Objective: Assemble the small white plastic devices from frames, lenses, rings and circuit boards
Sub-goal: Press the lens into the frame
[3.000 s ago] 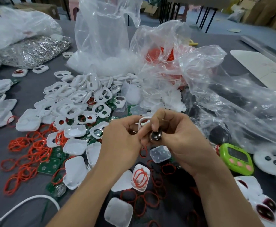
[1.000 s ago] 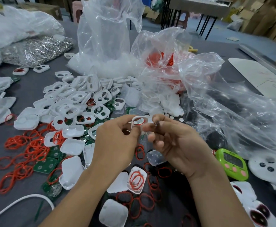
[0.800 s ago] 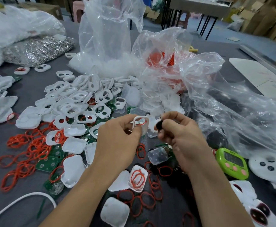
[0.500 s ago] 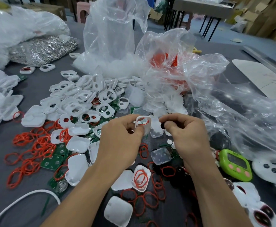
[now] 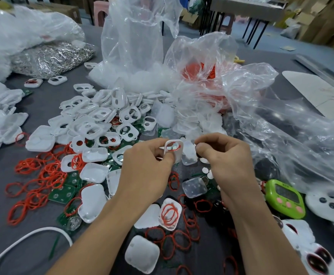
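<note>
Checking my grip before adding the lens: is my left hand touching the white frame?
Touching. The head view shows the left hand pinching the white frame between thumb and fingers.

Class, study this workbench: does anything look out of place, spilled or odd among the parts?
Yes. Red rings lie tangled and strewn over the grey table rather than sorted, and a green timer sits among the parts at the right. Nothing looks broken.

right hand (image 5: 223, 157) drawn apart from frame (image 5: 173, 149)
</note>
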### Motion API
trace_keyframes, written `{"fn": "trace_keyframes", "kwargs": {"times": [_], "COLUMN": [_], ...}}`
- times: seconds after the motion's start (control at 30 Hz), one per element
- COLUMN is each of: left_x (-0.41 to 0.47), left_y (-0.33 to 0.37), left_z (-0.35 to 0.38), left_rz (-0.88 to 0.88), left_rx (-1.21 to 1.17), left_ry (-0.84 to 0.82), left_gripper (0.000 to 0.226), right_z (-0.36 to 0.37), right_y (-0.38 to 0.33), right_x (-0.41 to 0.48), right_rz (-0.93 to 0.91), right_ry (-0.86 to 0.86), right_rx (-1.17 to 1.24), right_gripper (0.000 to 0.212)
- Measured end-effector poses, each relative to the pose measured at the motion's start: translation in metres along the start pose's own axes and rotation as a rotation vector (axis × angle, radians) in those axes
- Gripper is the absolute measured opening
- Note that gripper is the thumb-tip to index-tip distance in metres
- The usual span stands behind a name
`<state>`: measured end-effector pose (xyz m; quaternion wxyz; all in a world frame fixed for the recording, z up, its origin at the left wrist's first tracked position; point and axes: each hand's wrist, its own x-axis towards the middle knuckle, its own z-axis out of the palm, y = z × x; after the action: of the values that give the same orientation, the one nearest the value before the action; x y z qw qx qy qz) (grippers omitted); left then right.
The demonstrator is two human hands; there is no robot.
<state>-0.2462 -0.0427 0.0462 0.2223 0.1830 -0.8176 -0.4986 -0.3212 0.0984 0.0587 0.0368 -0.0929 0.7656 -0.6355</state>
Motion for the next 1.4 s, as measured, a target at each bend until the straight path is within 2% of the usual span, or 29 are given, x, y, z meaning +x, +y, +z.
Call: {"fn": "trace_keyframes", "kwargs": {"times": [0.2, 0.3, 0.43, 0.57, 0.8, 0.9, 0.97, 1.03, 1.13, 1.2, 1.3, 1.4], "left_x": [0.0, 0.001, 0.0, 0.001, 0.0, 0.0, 0.001, 0.0, -0.003, -0.004, -0.004, -0.005], "left_y": [-0.001, -0.002, -0.002, -0.004, -0.002, -0.002, -0.001, 0.001, 0.005, 0.006, 0.005, 0.002], "left_z": [0.002, 0.002, 0.005, 0.004, 0.004, 0.004, 0.004, 0.003, 0.002, 0.002, 0.001, 0.001], "left_rz": [-0.082, -0.09, -0.09, -0.083, -0.108, -0.114, -0.111, -0.084, -0.045, -0.031, 0.004, 0.033], "left_rx": [-0.043, -0.078, -0.197, -0.263, -0.368, -0.394, -0.408, -0.385, -0.38, -0.381, -0.327, -0.204], "left_ry": [-0.058, -0.13, -0.215, -0.231, -0.25, -0.243, -0.225, -0.206, -0.207, -0.201, -0.157, -0.138], "left_gripper": [0.019, 0.029, 0.027, 0.036, 0.036, 0.036, 0.041, 0.044, 0.035, 0.03, 0.021, 0.026], "right_z": [0.006, 0.013, 0.019, 0.02, 0.022, 0.022, 0.019, 0.016, 0.014, 0.014, 0.015, 0.016], "right_y": [-0.002, -0.003, -0.003, -0.002, -0.004, -0.004, -0.003, -0.003, -0.004, -0.005, -0.006, -0.003], "right_x": [-0.005, -0.008, -0.012, -0.015, -0.018, -0.015, -0.011, -0.007, -0.005, -0.006, -0.008, -0.008], "right_rz": [-0.026, -0.037, -0.125, -0.175, -0.254, -0.192, -0.085, 0.036, 0.151, 0.163, 0.103, 0.083], "right_ry": [-0.017, -0.024, 0.058, 0.077, 0.176, 0.183, 0.154, 0.048, -0.085, -0.118, -0.107, -0.07], "right_rx": [0.099, 0.091, -0.029, -0.112, -0.293, -0.268, -0.182, -0.043, 0.15, 0.203, 0.13, 0.054], "right_gripper": [0.026, 0.026, 0.024, 0.021, 0.015, 0.02, 0.023, 0.02, 0.012, 0.01, 0.014, 0.02]}}
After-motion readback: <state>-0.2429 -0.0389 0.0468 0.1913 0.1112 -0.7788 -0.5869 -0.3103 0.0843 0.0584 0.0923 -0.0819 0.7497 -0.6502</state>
